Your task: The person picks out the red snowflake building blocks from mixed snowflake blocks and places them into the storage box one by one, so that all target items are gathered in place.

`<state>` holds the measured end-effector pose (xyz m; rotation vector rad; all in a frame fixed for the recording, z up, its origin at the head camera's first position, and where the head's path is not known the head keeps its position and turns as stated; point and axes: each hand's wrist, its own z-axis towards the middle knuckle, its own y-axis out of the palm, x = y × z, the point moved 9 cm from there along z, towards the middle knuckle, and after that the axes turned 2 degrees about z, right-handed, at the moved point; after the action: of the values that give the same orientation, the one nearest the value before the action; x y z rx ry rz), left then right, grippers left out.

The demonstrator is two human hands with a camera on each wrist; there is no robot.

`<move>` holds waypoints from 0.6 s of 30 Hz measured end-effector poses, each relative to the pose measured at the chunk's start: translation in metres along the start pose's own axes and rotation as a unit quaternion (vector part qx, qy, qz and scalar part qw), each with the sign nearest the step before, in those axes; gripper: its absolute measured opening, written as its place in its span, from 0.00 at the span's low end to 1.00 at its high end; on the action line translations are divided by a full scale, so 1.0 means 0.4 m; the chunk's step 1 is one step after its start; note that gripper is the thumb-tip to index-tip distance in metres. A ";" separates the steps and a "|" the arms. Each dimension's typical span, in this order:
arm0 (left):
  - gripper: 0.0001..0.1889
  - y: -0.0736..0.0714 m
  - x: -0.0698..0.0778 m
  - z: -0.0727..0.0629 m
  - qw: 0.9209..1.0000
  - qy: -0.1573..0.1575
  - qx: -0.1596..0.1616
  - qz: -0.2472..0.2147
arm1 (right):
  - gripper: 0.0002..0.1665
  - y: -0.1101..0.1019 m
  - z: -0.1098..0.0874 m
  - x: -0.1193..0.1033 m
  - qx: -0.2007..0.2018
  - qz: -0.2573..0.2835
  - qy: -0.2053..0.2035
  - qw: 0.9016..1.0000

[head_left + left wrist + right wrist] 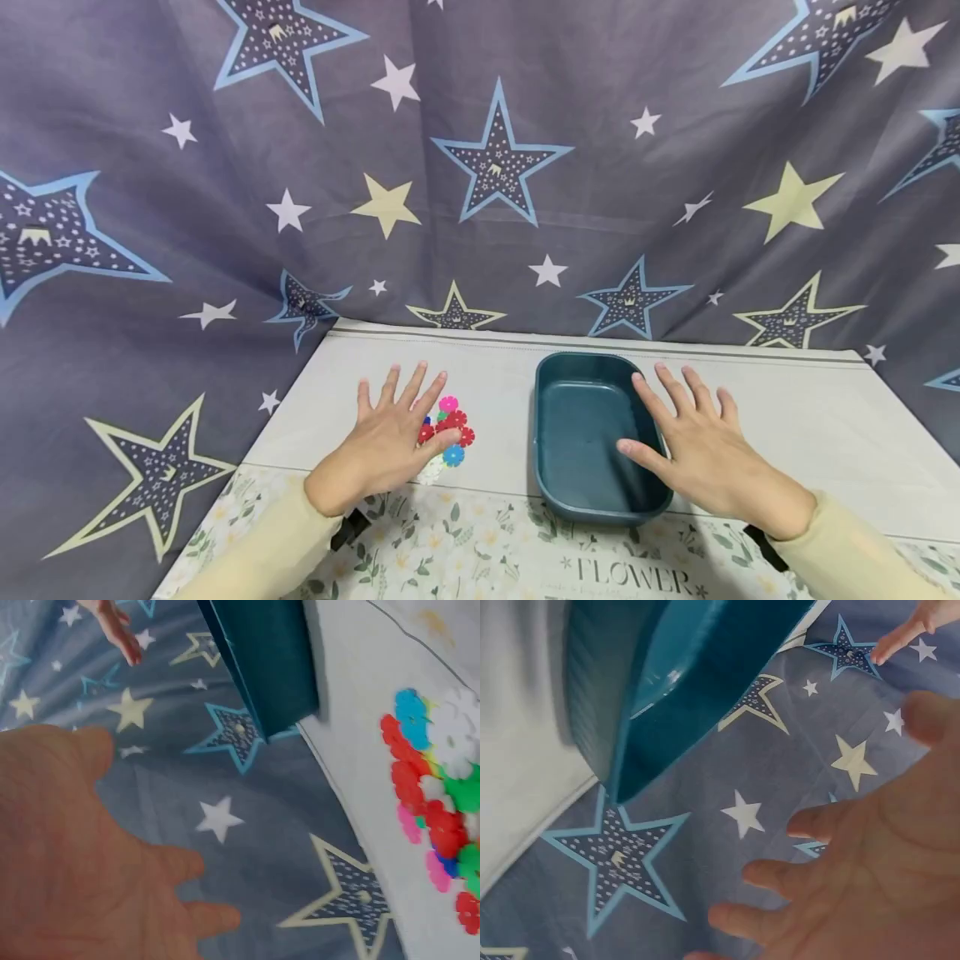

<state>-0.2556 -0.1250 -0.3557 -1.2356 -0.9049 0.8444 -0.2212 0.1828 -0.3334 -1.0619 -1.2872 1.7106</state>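
Observation:
My left hand (pixel 386 446), fingers spread and holding nothing, hovers by a small pile of colourful flower-shaped plastic pieces (pixel 453 421), partly covering it in the head view. Red, pink, blue, green and white pieces (pixel 446 817) show in the left wrist view. A dark teal rectangular bin (pixel 588 433) stands on the table right of the pile, and nothing shows inside it. Over its right side my right hand (pixel 705 458) is spread with straight fingers, also holding nothing. The bin's wall (pixel 600 682) appears beyond the palm in the right wrist view.
The table wears a white cover (pixel 810 425) with a floral, lettered strip (pixel 480 542) along the front. A grey curtain with stars (pixel 495 267) hangs behind the table and along its left side. Dark straps (pixel 351 529) sit at both wrists.

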 end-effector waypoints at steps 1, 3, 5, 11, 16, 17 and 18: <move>0.42 0.007 -0.005 0.004 1.000 0.006 -0.002 0.000 | 0.47 0.003 -0.001 0.003 0.004 0.004 -0.006 1.000; 0.40 0.029 -0.019 0.014 1.000 0.018 -0.009 -0.004 | 0.43 0.012 -0.003 0.012 0.012 0.012 -0.018 1.000; 0.36 0.058 -0.035 0.025 0.999 0.029 -0.016 0.002 | 0.39 0.026 -0.005 0.025 0.015 0.024 -0.023 0.999; 0.26 0.147 -0.073 0.077 0.999 0.037 -0.034 0.006 | 0.31 0.091 -0.009 0.080 -0.017 0.050 0.016 0.998; 0.23 0.179 -0.064 0.114 0.998 0.037 -0.055 0.006 | 0.26 0.111 -0.006 0.073 -0.001 0.060 0.013 0.998; 0.22 0.182 -0.061 0.118 0.998 0.037 -0.058 0.006 | 0.26 0.111 -0.005 0.069 0.006 0.059 0.009 0.998; 0.21 0.186 -0.059 0.122 0.997 0.038 -0.061 0.008 | 0.26 0.112 -0.006 0.067 0.008 0.061 0.008 0.998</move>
<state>-0.3129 -0.1166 -0.4270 -1.3721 -0.8970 0.7591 -0.2328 0.1975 -0.3822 -1.1635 -1.2173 1.7968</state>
